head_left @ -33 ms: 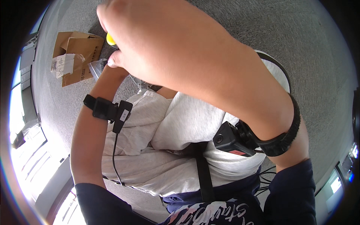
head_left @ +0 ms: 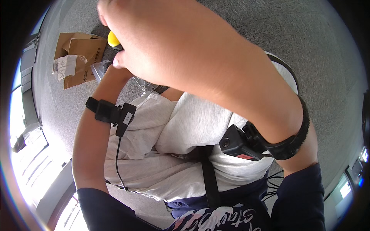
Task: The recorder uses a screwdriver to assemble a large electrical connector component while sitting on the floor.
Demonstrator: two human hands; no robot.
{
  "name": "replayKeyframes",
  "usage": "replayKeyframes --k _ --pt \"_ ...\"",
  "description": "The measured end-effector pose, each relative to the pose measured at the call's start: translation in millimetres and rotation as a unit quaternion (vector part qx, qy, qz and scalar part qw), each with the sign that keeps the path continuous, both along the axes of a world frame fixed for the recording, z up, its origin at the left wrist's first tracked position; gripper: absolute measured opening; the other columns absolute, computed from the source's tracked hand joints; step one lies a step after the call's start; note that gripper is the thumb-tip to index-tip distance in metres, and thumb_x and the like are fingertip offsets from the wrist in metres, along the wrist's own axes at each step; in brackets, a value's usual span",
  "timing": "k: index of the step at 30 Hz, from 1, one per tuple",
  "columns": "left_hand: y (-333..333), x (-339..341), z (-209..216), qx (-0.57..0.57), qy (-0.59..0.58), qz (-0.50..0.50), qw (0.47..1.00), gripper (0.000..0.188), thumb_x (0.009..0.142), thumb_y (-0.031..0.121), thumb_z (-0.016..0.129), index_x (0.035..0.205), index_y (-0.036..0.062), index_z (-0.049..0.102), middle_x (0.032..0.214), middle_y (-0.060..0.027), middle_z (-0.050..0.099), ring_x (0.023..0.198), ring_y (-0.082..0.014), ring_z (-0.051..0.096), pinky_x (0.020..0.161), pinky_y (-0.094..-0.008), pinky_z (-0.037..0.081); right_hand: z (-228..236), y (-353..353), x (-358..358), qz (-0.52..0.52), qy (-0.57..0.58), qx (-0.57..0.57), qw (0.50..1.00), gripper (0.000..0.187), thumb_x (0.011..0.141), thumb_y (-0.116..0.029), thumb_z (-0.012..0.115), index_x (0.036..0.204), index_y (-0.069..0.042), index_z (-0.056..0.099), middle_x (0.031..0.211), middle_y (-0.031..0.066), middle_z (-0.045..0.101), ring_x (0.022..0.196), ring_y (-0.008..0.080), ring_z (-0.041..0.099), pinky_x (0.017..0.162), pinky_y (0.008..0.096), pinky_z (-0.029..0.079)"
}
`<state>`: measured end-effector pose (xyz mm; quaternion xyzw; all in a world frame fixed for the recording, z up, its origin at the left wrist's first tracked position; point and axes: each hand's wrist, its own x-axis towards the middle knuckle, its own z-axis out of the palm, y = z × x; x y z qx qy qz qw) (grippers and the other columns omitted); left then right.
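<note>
My right hand (head_left: 133, 36) reaches across to the upper left, its fingers curled around a tool handle with a rounded yellow end (head_left: 113, 39) and a black part beside it. The rest of that tool is hidden by the hand. My left forearm (head_left: 90, 142) comes up from the lower left. Beneath the right hand, the left wrist (head_left: 120, 74) shows, but the left hand's fingers are covered. Clear plastic (head_left: 99, 70) sticks out beside the left wrist. On the other side of the wrist, a clear piece with small metallic bits (head_left: 144, 85) is partly visible.
An opened cardboard box (head_left: 83, 54) stands on the grey carpet (head_left: 308, 50) at the far left. Black straps with small devices (head_left: 235, 142) sit on both arms. A thin cable (head_left: 118, 161) runs from the left device across my light grey trousers (head_left: 189, 123).
My right hand has turned and shifted very slightly, and a little more of the yellow-ended handle shows. The left arm has stayed in place.
</note>
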<state>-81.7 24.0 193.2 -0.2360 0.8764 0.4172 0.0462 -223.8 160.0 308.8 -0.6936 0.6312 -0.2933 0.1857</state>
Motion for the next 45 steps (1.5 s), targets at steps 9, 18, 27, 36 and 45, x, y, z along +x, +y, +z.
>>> replayKeyframes --k 9,18,27,36,45 --pt "-2.4 -2.5 -2.9 0.015 -0.003 0.004 1.0 0.02 0.082 0.019 0.068 0.098 0.0089 0.062 0.101 -0.0059 0.063 0.101 -0.0217 0.06 0.087 -0.0333 0.048 -13.1 -4.0 17.2 -0.041 0.078 -0.023 0.996 0.031 0.088 -0.032 0.064 0.107 -0.008 0.064 0.106 0.0021 0.066 0.093 0.0194 0.062 0.078 0.0356 0.05" --pt "-9.8 14.1 17.7 0.057 -0.018 0.045 0.997 0.02 0.083 0.02 0.068 0.098 0.0094 0.062 0.101 -0.0055 0.063 0.101 -0.0209 0.06 0.087 -0.0328 0.048 -4.9 -7.3 9.5 0.046 -0.185 -0.051 0.98 0.031 0.079 -0.002 0.064 0.106 -0.003 0.048 0.081 0.0158 0.062 0.074 0.0325 0.063 0.068 0.0426 0.048" --pt "-12.1 8.0 -23.7 0.119 -0.12 0.017 0.985 0.013 0.088 0.019 0.064 0.102 0.0173 0.062 0.105 -0.0039 0.063 0.101 -0.0138 0.059 0.086 -0.03 0.047 23.7 -11.2 9.2 0.053 -0.224 0.033 0.972 0.041 0.076 -0.007 0.075 0.109 -0.003 0.053 0.1 0.0165 0.064 0.091 0.0349 0.064 0.08 0.0413 0.05" --pt "-37.6 31.0 -142.0 0.564 0.131 0.125 0.806 0.022 0.072 0.008 0.081 0.084 0.0088 0.062 0.092 -0.0045 0.063 0.088 -0.0125 0.058 0.082 -0.0275 0.049 35.7 -17.2 34.6 0.08 -0.127 -0.001 0.989 0.041 0.079 -0.018 0.074 0.112 -0.011 0.05 0.101 0.0031 0.069 0.09 0.0244 0.067 0.106 0.0607 0.016" --pt "-12.4 -23.1 -4.0 0.064 -0.035 -0.161 0.984 0.026 0.06 0.008 0.083 0.077 0.0101 0.062 0.085 -0.0056 0.063 0.079 -0.0153 0.059 0.071 -0.0288 0.049 32.9 -1.8 -2.0 0.082 -0.17 0.133 0.973 0.036 0.075 0.002 0.056 0.109 -0.007 0.049 0.097 0.0068 0.063 0.079 0.0223 0.065 0.109 0.0524 0.017"
